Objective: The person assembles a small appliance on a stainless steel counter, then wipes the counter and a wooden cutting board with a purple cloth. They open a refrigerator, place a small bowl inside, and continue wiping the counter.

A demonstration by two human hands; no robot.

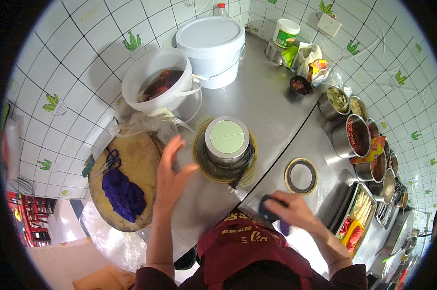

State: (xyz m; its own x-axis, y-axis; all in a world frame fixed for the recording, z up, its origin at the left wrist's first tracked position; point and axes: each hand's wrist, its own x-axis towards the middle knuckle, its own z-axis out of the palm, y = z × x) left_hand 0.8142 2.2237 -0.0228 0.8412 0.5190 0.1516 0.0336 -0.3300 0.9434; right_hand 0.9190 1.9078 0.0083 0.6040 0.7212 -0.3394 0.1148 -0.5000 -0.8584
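Note:
My left hand (175, 170) hovers between the wooden chopping block and the middle of the steel counter, its fingers apart and nothing held. Near its fingertips stands a steel canister with a pale green lid (227, 137), set inside a dark, yellow-rimmed round piece (200, 159). By the counter's front edge, my right hand (294, 210) grips a black rounded object (268, 208), whose exact kind I cannot tell. Something purple (284, 227) shows below that hand. A dark ring with a tan outer edge (301, 176) lies flat beyond it.
At left, the chopping block (131, 148) bears a purple cloth (124, 194) and scissors (113, 159). Behind stand an uncovered white bucket (131, 87) with dark contents and a lidded bucket (211, 34). Steel pots of dried spices (356, 136) and a food tray (359, 186) line the right.

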